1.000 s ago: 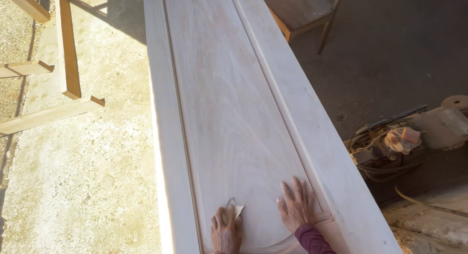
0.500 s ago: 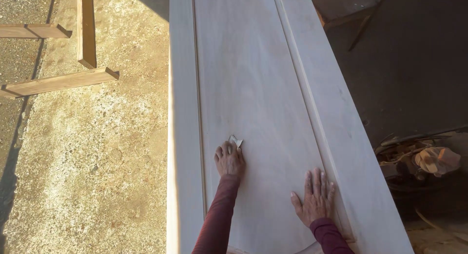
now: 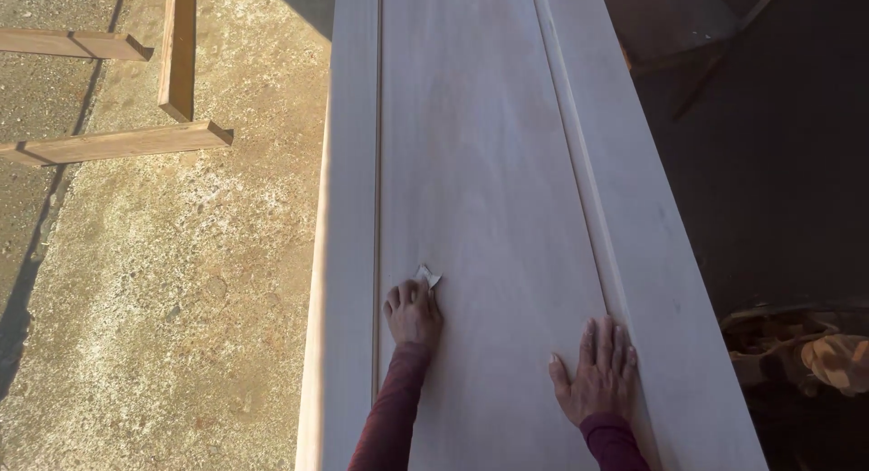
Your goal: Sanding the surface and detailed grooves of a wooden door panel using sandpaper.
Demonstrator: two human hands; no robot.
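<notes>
My left hand (image 3: 413, 314) presses a folded scrap of sandpaper (image 3: 427, 275) flat onto the pale wooden panel (image 3: 480, 163), fingers bunched for pressure; my right hand (image 3: 597, 370) lies spread, bracing beside the raised frame edge (image 3: 579, 181).

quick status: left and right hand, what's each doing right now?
Left hand: curled, pressing a small piece of sandpaper onto the pale wooden panel.
Right hand: open, fingers flat on the panel, holding nothing.

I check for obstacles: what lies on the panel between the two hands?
Nothing: in the head view, only bare pale wood panel lies between the left hand, pressing sandpaper, and the flat right hand.
</notes>
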